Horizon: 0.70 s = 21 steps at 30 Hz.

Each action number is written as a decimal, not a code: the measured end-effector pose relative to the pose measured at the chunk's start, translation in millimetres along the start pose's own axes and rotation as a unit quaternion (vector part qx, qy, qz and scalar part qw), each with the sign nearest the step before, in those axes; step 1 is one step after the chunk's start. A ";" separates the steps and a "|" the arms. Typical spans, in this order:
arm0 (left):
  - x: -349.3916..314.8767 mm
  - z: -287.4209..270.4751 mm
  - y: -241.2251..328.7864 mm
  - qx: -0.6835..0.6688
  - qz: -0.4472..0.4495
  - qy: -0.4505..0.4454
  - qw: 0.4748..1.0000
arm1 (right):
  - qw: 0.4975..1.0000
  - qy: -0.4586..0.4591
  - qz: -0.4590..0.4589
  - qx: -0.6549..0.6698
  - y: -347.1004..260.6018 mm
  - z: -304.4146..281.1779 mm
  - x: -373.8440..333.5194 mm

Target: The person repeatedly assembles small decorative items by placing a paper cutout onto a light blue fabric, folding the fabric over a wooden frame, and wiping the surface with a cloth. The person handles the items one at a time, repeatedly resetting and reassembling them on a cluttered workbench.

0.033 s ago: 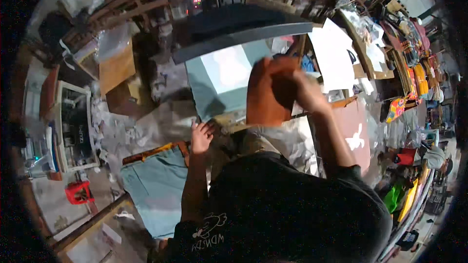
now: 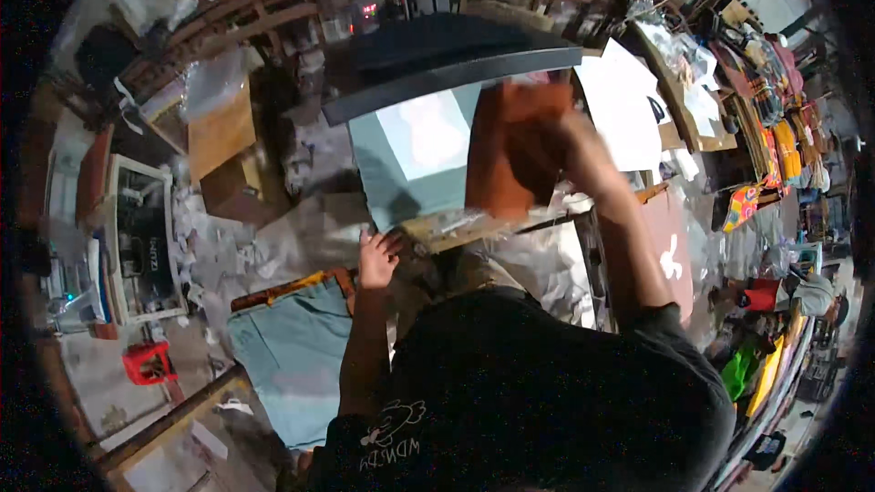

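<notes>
My right hand (image 2: pixel 588 157), blurred by motion, grips an orange-brown flat piece (image 2: pixel 515 159) at its right side. Whether that piece is cloth or a stiffer sheet, I cannot tell. It hangs over the right part of a grey-green cloth (image 2: pixel 378 178), which lies flat with a bright white sheet (image 2: pixel 424 134) on it. Behind the cloth runs the dark front edge of a press-like machine (image 2: pixel 456 77). My left hand (image 2: pixel 376 260) is held near the cloth's front left corner, fingers apart, holding nothing.
Folded grey-green cloth (image 2: pixel 296 342) lies left of my left forearm. Cardboard boxes (image 2: pixel 232 150) stand farther left, beyond them a framed screen (image 2: pixel 146 237) and a red stool (image 2: pixel 149 362). White sheets (image 2: pixel 624 109) and a brown panel (image 2: pixel 670 246) are at right. Another person (image 2: pixel 797 296) is far right.
The orange-brown piece has moved slightly away from me, and my right hand has shifted a little to the right with it. My left hand stays almost in place.
</notes>
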<state>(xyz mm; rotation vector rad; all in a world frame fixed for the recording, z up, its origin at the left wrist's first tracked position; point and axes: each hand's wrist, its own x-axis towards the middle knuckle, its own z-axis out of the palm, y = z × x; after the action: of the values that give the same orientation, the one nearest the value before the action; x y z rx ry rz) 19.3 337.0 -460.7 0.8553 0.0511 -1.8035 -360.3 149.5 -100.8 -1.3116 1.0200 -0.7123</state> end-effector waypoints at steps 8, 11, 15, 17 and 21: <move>38.9 -11.4 -1.4 0.049 0.100 0.058 0.992 | 0.836 0.019 -0.341 -0.429 -142.3 4.1 148.5; 28.5 0.1 0.5 0.317 0.194 0.109 0.922 | 0.831 -0.138 -0.185 -0.507 -118.1 25.1 155.7; -9.0 16.0 8.3 0.402 0.259 0.160 0.863 | 0.862 -0.152 -0.294 -0.383 -120.9 15.5 61.5; -1.9 23.0 13.3 0.087 0.167 0.178 0.966 | 0.939 -0.223 -0.173 -0.195 -70.4 -36.1 17.0; -24.0 40.5 20.0 0.071 0.176 0.159 0.969 | 0.977 0.025 0.209 -0.013 133.9 -75.3 -9.3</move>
<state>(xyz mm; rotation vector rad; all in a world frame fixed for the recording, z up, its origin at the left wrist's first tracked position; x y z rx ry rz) 18.6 331.1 -409.9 1.1725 -0.0222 -1.3385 -448.5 146.6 -227.0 -1.0555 1.2985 -0.4120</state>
